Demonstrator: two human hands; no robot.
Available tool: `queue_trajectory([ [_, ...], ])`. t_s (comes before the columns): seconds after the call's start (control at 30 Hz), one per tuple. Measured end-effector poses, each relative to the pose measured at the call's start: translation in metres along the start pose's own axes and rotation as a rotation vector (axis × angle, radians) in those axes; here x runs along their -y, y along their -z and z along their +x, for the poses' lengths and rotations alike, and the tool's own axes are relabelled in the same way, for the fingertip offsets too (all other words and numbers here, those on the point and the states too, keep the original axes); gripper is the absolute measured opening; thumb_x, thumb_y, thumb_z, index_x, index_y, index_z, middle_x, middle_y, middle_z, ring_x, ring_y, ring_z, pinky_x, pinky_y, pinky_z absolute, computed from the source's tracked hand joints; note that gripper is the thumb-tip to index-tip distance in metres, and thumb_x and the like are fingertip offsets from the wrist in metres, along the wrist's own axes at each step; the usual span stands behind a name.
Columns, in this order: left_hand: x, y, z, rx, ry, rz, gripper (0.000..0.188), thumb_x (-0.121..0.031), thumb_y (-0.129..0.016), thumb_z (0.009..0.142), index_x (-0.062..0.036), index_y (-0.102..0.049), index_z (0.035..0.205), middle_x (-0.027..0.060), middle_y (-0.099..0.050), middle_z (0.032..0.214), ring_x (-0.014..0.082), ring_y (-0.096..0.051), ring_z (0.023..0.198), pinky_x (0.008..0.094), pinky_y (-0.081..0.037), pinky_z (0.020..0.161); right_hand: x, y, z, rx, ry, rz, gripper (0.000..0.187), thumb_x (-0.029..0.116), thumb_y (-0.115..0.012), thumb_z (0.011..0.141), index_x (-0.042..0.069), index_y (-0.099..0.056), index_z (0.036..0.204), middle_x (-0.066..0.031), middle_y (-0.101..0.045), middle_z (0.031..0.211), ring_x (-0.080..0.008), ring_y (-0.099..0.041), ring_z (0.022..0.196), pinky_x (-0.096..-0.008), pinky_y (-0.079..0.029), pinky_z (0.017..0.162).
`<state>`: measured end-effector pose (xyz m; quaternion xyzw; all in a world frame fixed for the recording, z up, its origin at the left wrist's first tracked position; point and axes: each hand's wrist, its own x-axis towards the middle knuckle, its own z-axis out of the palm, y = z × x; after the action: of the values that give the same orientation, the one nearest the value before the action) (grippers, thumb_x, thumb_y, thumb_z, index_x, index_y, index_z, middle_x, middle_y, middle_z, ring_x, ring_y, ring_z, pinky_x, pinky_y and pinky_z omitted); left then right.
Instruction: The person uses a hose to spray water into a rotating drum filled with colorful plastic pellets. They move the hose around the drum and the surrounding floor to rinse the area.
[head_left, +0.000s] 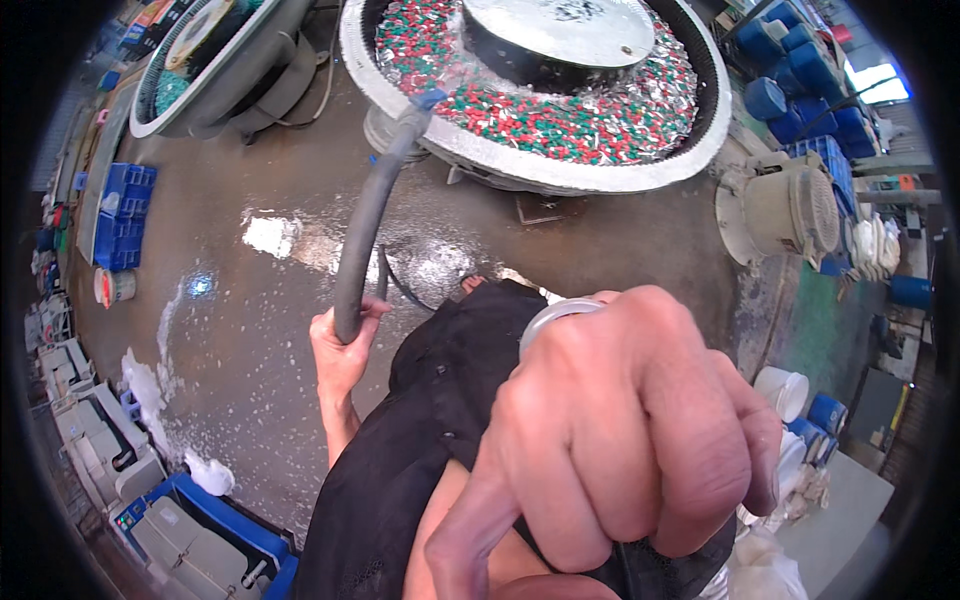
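Note:
My left hand [342, 352] is closed round a thick dark grey hose [368, 215]. From my fist the hose stretches forward, and its blue tip [429, 99] lies over the near rim of a big round tub machine [560, 178]. Inside that tub, many small red and green pieces [560, 125] and some shiny ones surround a metal-topped centre [560, 25]. Close to the camera is my right hand [620, 430], its fingers curled. A pale round rim [556, 318] shows behind its knuckles; my hand hides the rest, and what the fingers hold cannot be made out.
Another round tub [165, 75] stands far left. Blue crates [125, 215] and a white bucket [113, 287] are at left, a beige motor-like unit [785, 212] at right. Foam [145, 385] lies on the wet floor [230, 340]. A blue-edged machine [205, 530] is near left; blue drums [800, 70] stand far right.

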<state>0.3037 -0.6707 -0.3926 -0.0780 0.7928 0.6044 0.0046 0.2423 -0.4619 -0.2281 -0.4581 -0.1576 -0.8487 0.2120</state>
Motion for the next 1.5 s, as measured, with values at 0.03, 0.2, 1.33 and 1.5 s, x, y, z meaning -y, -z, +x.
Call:
queue_trajectory([
  [0.03,0.004,-0.002,-0.001,0.007,-0.004,-0.015,0.013,0.009,-0.057,0.076,0.0007,-0.065,0.083,0.0030,-0.066,0.072,0.0048,-0.055,0.061,0.0216,-0.043,0.056,0.003,0.000,0.000,-0.020,-0.060,0.018,0.030,0.020,-0.059,0.079,-0.004,-0.053,0.061,-0.0043,-0.037,0.050,-0.0173,-0.036,0.041,-0.0474,-0.039,0.058],
  [0.2,-0.002,-0.004,0.000,-0.035,-0.040,0.002,0.013,0.008,-0.057,0.075,0.0000,-0.066,0.081,0.0000,-0.062,0.064,0.0029,-0.050,0.056,0.0210,-0.039,0.051,0.000,0.019,0.002,0.130,-0.040,0.022,0.030,0.023,-0.070,0.071,-0.005,-0.059,0.069,-0.0073,-0.053,0.058,-0.0209,-0.045,0.043,-0.0403,-0.042,0.055],
  [1.33,-0.004,-0.013,-0.005,-0.097,-0.048,-0.010,0.015,0.010,-0.056,0.072,0.0023,-0.065,0.081,0.0052,-0.066,0.073,0.0092,-0.061,0.066,0.0236,-0.048,0.062,0.005,0.028,0.001,0.174,-0.148,-0.069,0.033,0.021,-0.055,0.085,-0.002,-0.056,0.061,-0.0007,-0.036,0.042,-0.0133,-0.033,0.036,-0.0561,-0.043,0.069],
  [1.5,-0.011,-0.010,0.000,-0.096,-0.111,0.017,0.015,0.008,-0.057,0.072,0.0007,-0.066,0.081,0.0048,-0.066,0.070,0.0088,-0.061,0.064,0.0235,-0.048,0.061,0.029,0.052,-0.010,0.119,-0.302,-0.287,0.035,0.020,-0.053,0.087,-0.001,-0.056,0.060,0.0003,-0.034,0.040,-0.0122,-0.032,0.036,-0.0584,-0.043,0.071],
])
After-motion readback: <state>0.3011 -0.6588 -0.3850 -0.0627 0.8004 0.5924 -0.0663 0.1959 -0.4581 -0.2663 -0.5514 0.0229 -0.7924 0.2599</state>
